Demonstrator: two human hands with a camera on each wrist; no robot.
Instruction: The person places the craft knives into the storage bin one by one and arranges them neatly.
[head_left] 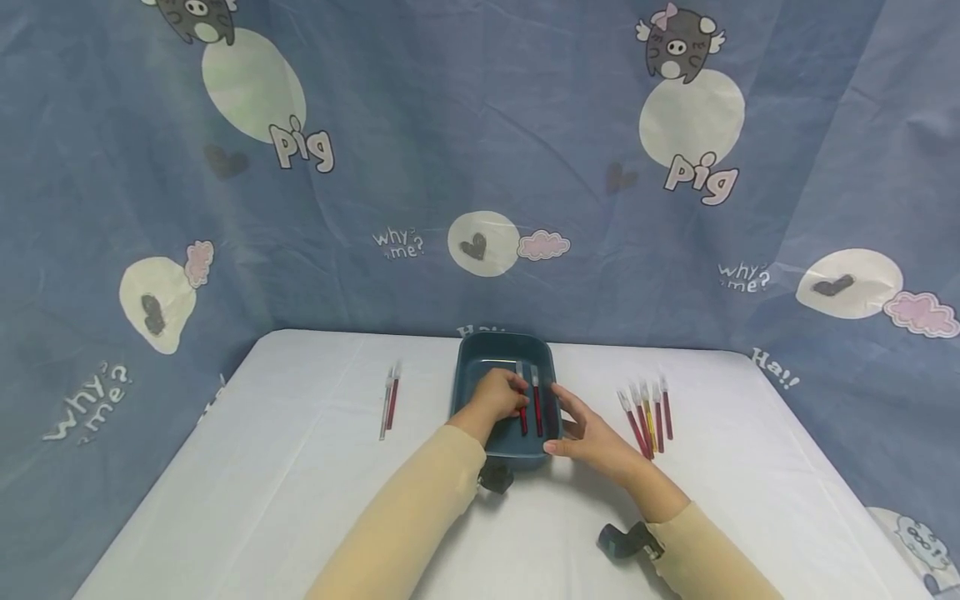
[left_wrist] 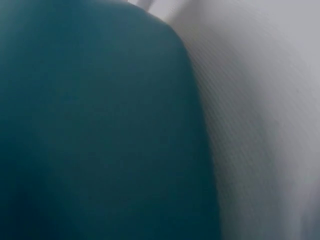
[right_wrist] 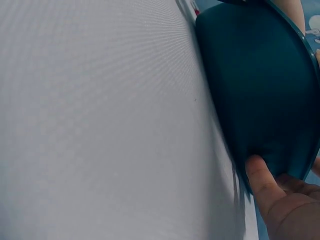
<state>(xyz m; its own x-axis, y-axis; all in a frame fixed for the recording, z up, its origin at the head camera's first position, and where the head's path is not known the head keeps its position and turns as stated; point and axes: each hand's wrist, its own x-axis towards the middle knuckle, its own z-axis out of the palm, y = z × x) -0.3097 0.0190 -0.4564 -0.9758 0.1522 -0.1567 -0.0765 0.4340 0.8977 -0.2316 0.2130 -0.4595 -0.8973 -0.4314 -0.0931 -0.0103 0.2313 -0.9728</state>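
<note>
A dark teal tray (head_left: pixel 517 340) sits on the white table. Two slim red pen-like sticks with pale tips, a left one (head_left: pixel 523 423) and a right one (head_left: pixel 537 404), lie in it side by side. My left hand (head_left: pixel 498 395) reaches over the tray's left side, its bent fingers pinching the left stick. At the tray's near right corner my right hand (head_left: pixel 600 442) grips, thumb low and forefinger up along the right rim. The right wrist view shows that thumb (right_wrist: pixel 260 175) against the tray's outer wall (right_wrist: pixel 250 85). Only blurred tray wall (left_wrist: pixel 100 120) fills most of the left wrist view.
Several similar sticks (head_left: pixel 647 421), red ones and a yellow one, lie fanned on the table right of the tray. Two more, a red stick (head_left: pixel 393 402) and a clear one (head_left: pixel 386 408), lie to its left. A printed blue cloth (head_left: pixel 420 167) hangs behind the table (head_left: pixel 300 450).
</note>
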